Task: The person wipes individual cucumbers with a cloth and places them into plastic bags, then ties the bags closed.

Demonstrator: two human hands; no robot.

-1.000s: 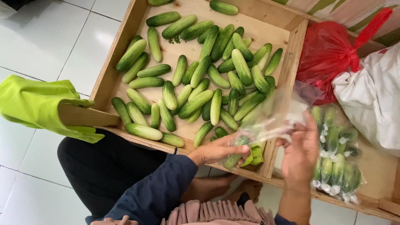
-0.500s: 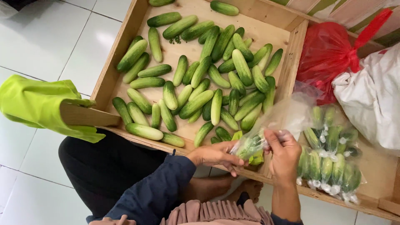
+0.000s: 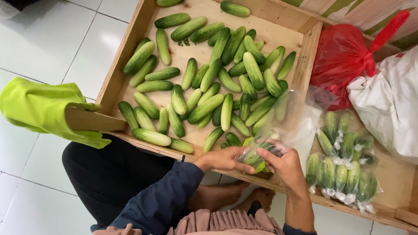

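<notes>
My left hand [image 3: 223, 159] and my right hand [image 3: 284, 164] meet over the near edge of a wooden crate [image 3: 112, 82]. Both grip a clear plastic bag [image 3: 285, 122] with a few green cucumbers bunched in its lower end [image 3: 254, 156]; the bag's upper part stands loose above my hands. Many loose cucumbers [image 3: 204, 93] lie spread in the crate's left compartment, just beyond my fingers.
Several filled, tied bags of cucumbers [image 3: 344, 163] lie in the right compartment. Behind them sit a red plastic bag [image 3: 342, 61] and a white sack [image 3: 389, 102]. A lime-green cloth [image 3: 39, 109] hangs over a wooden bar at the left. White floor tiles [image 3: 52, 39] surround the crate.
My right hand has come in from the right and down to the bag's lower end, meeting my left hand. The bag has gathered closer around the cucumbers.
</notes>
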